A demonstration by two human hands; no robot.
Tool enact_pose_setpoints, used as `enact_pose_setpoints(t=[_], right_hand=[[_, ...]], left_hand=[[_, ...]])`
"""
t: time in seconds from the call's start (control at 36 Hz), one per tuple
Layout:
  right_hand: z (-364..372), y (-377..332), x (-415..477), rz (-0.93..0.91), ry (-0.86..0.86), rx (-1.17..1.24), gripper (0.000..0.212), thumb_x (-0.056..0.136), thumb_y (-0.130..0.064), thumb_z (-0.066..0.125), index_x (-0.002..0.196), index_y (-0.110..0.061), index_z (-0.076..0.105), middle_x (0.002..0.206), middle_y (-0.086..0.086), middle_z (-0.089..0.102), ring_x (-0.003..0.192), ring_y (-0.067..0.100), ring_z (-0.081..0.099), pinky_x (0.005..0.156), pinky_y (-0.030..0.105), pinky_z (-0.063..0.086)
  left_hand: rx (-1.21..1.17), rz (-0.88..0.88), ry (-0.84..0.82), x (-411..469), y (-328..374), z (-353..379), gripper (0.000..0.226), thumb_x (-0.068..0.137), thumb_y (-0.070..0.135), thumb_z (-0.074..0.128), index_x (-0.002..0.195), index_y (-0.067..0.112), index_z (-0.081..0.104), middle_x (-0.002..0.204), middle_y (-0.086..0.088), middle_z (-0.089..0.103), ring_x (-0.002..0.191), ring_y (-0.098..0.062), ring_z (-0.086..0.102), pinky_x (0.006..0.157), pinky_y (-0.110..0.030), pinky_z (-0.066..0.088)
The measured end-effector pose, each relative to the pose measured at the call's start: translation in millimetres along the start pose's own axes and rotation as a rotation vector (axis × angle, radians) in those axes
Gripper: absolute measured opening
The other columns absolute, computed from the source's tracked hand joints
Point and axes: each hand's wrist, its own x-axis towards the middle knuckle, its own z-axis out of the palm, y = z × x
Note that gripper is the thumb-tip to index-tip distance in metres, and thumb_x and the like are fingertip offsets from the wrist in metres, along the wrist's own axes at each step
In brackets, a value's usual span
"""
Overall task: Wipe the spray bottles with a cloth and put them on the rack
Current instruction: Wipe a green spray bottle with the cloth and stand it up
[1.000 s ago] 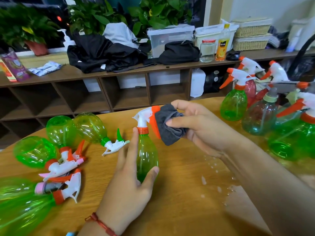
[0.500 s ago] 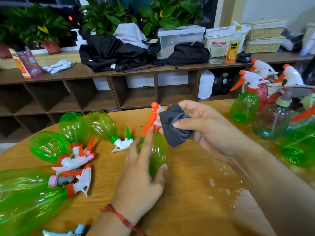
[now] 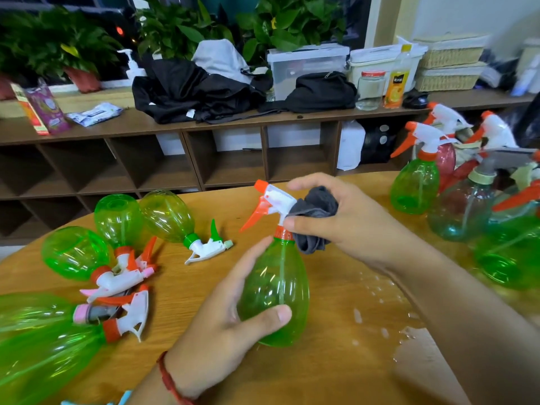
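The fingers of the left hand (image 3: pixel 222 325) are curling round the belly of one spray bottle (image 3: pixel 277 287), which is standing upright mid-surface (image 3: pixel 336 361). It is see-through green, with an orange collar and trigger and a white head. The right hand (image 3: pixel 356 226) is pinching one grey cloth (image 3: pixel 315 217) against the collar; half a second ago the cloth was covering the head. Five other bottles (image 3: pixel 73 252) are lying to the left; at least four upright bottles (image 3: pixel 415 185) are crowding the far right.
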Motion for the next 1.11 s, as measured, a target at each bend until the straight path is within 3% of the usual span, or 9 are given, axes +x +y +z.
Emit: enact_pose_setpoints(t=[0.08, 0.22, 0.36, 0.5, 0.56, 0.75, 0.86, 1.0, 1.11], right_hand=[[3.5, -1.6, -0.5, -0.021, -0.040, -0.012, 0.019, 0.088, -0.020, 0.086, 0.102, -0.012, 0.076, 0.092, 0.012, 0.076, 0.077, 0.018, 0.071, 0.066, 0.027, 0.056], [-1.5, -6.9, -2.9, -0.014, -0.097, -0.029, 0.022, 0.087, -0.020, 0.087, 0.099, -0.006, 0.075, 0.093, 0.017, 0.075, 0.078, 0.016, 0.070, 0.069, 0.024, 0.057], [1.0, -4.0, -1.8, -0.038, -0.100, -0.023, 0.023, 0.086, -0.020, 0.088, 0.095, -0.006, 0.073, 0.089, 0.019, 0.073, 0.076, 0.018, 0.069, 0.072, 0.033, 0.060], [7.2, 1.3, 0.0, -0.070, -0.058, -0.013, 0.029, 0.086, -0.019, 0.089, 0.096, 0.000, 0.070, 0.090, 0.023, 0.071, 0.074, 0.029, 0.069, 0.068, 0.031, 0.058], [10.1, 1.8, 0.9, -0.066, -0.053, -0.003, 0.029, 0.086, -0.018, 0.088, 0.098, 0.000, 0.069, 0.092, 0.024, 0.071, 0.078, 0.032, 0.071, 0.069, 0.031, 0.059], [7.6, 8.1, 6.5, -0.037, 0.182, -0.046, 0.048, 0.081, -0.037, 0.090, 0.122, -0.036, 0.066, 0.107, -0.007, 0.074, 0.093, 0.006, 0.074, 0.078, 0.022, 0.060], [3.1, 11.1, 12.4, -0.103, 0.306, -0.079, 0.044, 0.081, -0.053, 0.083, 0.120, -0.042, 0.065, 0.115, -0.009, 0.072, 0.103, 0.008, 0.071, 0.094, 0.036, 0.060], [11.1, 1.3, 4.0, -0.354, 0.228, 0.058, 0.060, 0.092, 0.001, 0.076, 0.141, -0.029, 0.058, 0.128, -0.008, 0.073, 0.120, 0.012, 0.069, 0.102, 0.038, 0.057], [29.7, 4.5, 2.2, -0.459, 0.134, 0.128, 0.047, 0.088, 0.015, 0.073, 0.122, -0.016, 0.064, 0.133, 0.000, 0.070, 0.125, 0.018, 0.067, 0.102, 0.044, 0.059]], left_hand=[[0.033, -0.002, -0.009, -0.8, -2.9, 2.7, 0.088, 0.087, 0.032, 0.083, 0.159, 0.046, 0.035, 0.152, 0.034, 0.052, 0.139, 0.003, 0.054, 0.106, -0.012, 0.046], [0.033, 0.018, 0.004, -0.6, 1.6, 1.5, 0.086, 0.086, 0.030, 0.082, 0.158, 0.042, 0.037, 0.149, 0.040, 0.051, 0.138, 0.012, 0.050, 0.103, -0.006, 0.043], [0.126, 0.014, 0.065, -2.1, -2.1, 9.2, 0.086, 0.092, 0.036, 0.084, 0.158, 0.059, 0.032, 0.159, 0.029, 0.045, 0.147, -0.001, 0.047, 0.121, -0.038, 0.042], [0.392, 0.028, 0.163, -0.3, 0.7, 18.2, 0.094, 0.093, 0.038, 0.080, 0.160, 0.061, 0.018, 0.143, 0.064, 0.017, 0.137, 0.035, 0.016, 0.103, 0.009, 0.021], [0.435, 0.034, 0.170, 0.4, 0.8, 20.1, 0.094, 0.093, 0.039, 0.079, 0.159, 0.061, 0.015, 0.141, 0.066, 0.013, 0.135, 0.037, 0.012, 0.097, 0.014, 0.015], [0.274, -0.054, 0.237, 4.6, -5.1, 15.4, 0.089, 0.086, 0.060, 0.076, 0.151, 0.075, 0.017, 0.156, 0.046, 0.032, 0.144, 0.017, 0.034, 0.124, -0.030, 0.035], [0.287, -0.021, 0.214, 4.2, -6.9, 20.4, 0.088, 0.086, 0.062, 0.070, 0.149, 0.080, 0.011, 0.157, 0.047, 0.027, 0.146, 0.017, 0.030, 0.121, -0.022, 0.032], [0.331, 0.004, 0.208, 5.5, -10.9, 24.3, 0.091, 0.092, 0.053, 0.074, 0.153, 0.075, 0.011, 0.156, 0.051, 0.023, 0.142, 0.028, 0.022, 0.105, 0.003, 0.023], [0.389, 0.015, 0.213, 6.8, -15.7, 27.8, 0.091, 0.091, 0.054, 0.072, 0.158, 0.065, 0.012, 0.156, 0.050, 0.017, 0.140, 0.033, 0.014, 0.103, 0.010, 0.014]])
